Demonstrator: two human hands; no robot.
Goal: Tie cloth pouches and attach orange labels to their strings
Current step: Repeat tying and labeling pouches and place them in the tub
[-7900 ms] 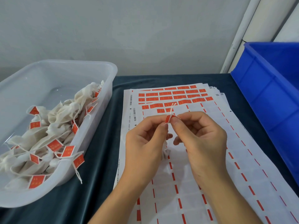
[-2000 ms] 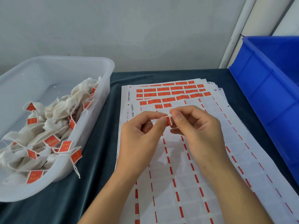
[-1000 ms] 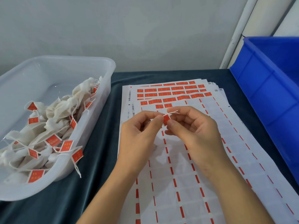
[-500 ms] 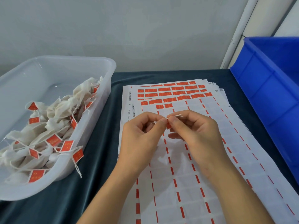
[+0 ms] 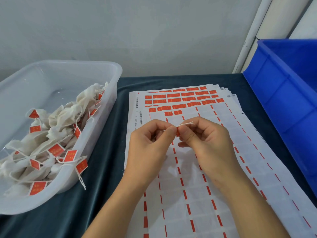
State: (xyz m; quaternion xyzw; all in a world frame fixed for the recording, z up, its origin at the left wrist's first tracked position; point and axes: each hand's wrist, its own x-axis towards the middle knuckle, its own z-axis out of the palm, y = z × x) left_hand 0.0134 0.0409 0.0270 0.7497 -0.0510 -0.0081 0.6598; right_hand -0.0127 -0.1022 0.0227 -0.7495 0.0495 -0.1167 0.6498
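- My left hand [image 5: 151,148] and right hand [image 5: 205,143] meet fingertip to fingertip above the label sheets [image 5: 197,186].
- Both pinch one orange label [image 5: 177,133] between them.
- The white string [image 5: 186,124] projects up-right from the pinch.

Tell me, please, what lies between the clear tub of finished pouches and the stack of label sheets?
In the head view, only a bare strip of the dark cloth lies between the clear tub and the label sheets.
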